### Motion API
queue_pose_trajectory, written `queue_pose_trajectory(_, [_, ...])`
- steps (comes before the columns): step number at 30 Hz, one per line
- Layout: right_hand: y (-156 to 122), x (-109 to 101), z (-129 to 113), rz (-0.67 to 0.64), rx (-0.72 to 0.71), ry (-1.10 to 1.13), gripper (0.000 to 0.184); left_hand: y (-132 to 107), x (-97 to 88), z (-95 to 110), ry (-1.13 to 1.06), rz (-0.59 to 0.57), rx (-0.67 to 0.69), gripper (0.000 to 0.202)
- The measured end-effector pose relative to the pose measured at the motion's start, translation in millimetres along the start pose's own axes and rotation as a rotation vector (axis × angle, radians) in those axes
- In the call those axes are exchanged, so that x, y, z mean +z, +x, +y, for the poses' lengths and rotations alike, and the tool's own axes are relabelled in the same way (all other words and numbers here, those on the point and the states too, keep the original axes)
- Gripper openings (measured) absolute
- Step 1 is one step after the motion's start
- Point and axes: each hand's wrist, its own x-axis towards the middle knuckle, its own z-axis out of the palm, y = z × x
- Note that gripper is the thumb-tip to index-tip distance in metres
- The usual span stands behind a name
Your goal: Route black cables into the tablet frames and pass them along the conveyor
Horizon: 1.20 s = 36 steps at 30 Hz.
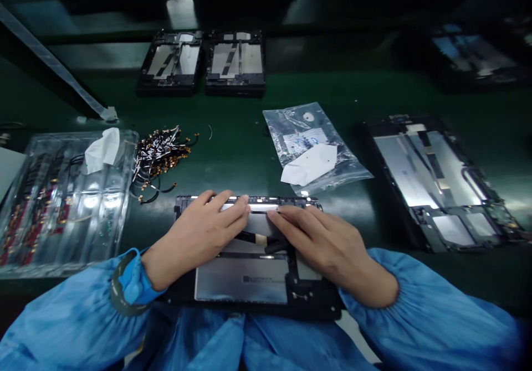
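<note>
An opened tablet (241, 282), its silver battery and black frame showing, lies in front of my body. My left hand (203, 232) reaches over its left part, with bent fingers gripping around the far edge beside a bright strip. At the right end of that strip, the fingertips of my right hand (320, 238) are pressed together. Anything small pinched there is hidden. A flat dark cable (253, 239) crosses the tablet between both hands. Left of the far edge sits a pile of short black cables (160, 158) with gold-coloured ends.
A clear compartment tray (110, 194) holding parts stands at left. Beyond the tablet lies a clear plastic bag (349, 163) with white paper (311, 163). Another opened tablet (440, 171) is at right. Two more opened units, one at left (170, 61) and one beside it (235, 61), stand farther back.
</note>
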Motion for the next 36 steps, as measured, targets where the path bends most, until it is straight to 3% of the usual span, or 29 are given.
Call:
queue_pose_trajectory(18, [3,2,0,0.026,-0.015,-0.021,0.026,-1,1.8,1,-0.008,-0.023,-0.011,0.033])
queue_pose_trajectory(22, [-8,-2,5,-0.001,-0.012,-0.02,0.029,-5,5.2,-3,-0.063,0.028,-0.019,0.033])
queue_pose_trajectory(25, [-29,-5,7,0.089,0.208,0.16,0.026,-4,11.8,-6,-0.213,0.142,-0.093,0.031])
queue_pose_trajectory(28, [-51,-9,2,0.202,0.64,0.34,0.019,2,19.9,-8,-0.292,0.173,-0.243,0.03])
queue_pose_trajectory(30, [-59,-11,-2,0.087,0.93,0.46,0.023,8,22.0,-10,-0.29,0.133,-0.288,0.033])
queue_pose_trajectory(33, [-63,-14,-8,-0.224,1.22,0.783,0.05,11,12.4,-22,-0.358,0.116,-0.376,0.035])
queue_pose_trajectory(36, [-61,-16,-10,-0.276,1.374,1.111,0.066,3,-9.5,-40,-0.546,0.185,-0.703,0.034])
